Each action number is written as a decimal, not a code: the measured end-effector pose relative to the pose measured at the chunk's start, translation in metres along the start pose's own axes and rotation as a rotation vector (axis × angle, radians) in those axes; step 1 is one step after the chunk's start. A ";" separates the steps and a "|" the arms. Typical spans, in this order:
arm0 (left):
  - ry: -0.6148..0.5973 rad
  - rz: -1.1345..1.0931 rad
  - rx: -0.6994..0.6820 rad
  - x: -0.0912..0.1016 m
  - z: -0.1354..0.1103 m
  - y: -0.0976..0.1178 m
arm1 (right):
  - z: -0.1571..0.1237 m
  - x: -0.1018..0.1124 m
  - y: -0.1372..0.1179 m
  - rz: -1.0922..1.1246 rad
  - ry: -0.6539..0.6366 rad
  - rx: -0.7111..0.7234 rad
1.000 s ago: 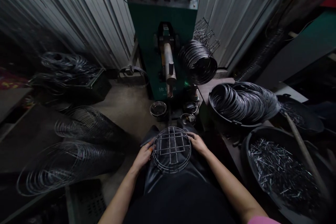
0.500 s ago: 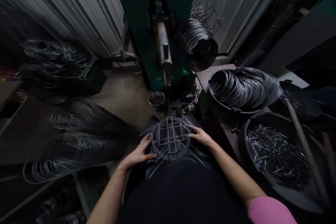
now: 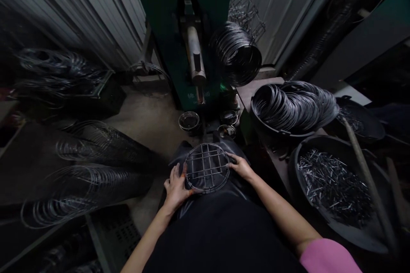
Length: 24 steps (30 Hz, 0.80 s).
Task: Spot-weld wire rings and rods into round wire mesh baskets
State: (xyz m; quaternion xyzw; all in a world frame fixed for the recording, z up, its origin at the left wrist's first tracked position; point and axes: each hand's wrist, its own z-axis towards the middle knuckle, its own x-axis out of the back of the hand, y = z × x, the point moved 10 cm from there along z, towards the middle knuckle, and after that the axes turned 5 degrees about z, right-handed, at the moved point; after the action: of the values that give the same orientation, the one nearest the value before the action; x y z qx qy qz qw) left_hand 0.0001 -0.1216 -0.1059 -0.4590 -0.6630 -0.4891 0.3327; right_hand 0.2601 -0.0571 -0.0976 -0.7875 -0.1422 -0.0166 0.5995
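Observation:
A round wire rack (image 3: 207,167), a crossed grid of metal rods inside ring wires, lies over my lap, below the welding machine's lower tip. My left hand (image 3: 177,188) holds its left side, with the thumb along the lower left rim and the index finger higher up; the other fingers stand apart. On the right rim my right hand (image 3: 241,166) grips with thumb and fingers. Beneath the rack is a dark, shiny apron (image 3: 182,155) over my knees.
Ahead stands a green machine (image 3: 153,4) with a metal arm (image 3: 194,51). Right of it are a coil of wire rings (image 3: 237,53), a pan of rings (image 3: 294,108) and a basin of short rods (image 3: 336,187). Ring stacks (image 3: 92,179) and a loaded crate (image 3: 109,89) are leftward.
My left hand has shifted right and closed in against the rack's left rim. The rack has moved only slightly, and my right hand keeps its grip. The view has turned a little.

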 end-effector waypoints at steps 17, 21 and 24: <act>-0.011 -0.110 -0.022 -0.002 -0.003 -0.004 | 0.003 -0.001 -0.001 -0.045 -0.026 0.075; -0.003 -0.095 -0.007 -0.002 -0.001 -0.002 | 0.005 -0.001 -0.001 -0.048 0.006 0.073; -0.028 -0.135 -0.005 -0.002 -0.001 -0.002 | 0.003 0.002 -0.003 -0.035 0.017 0.086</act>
State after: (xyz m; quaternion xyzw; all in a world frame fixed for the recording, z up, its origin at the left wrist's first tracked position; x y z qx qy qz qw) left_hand -0.0010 -0.1235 -0.1077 -0.4209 -0.6959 -0.5054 0.2884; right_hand 0.2607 -0.0529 -0.0955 -0.7583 -0.1514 -0.0279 0.6334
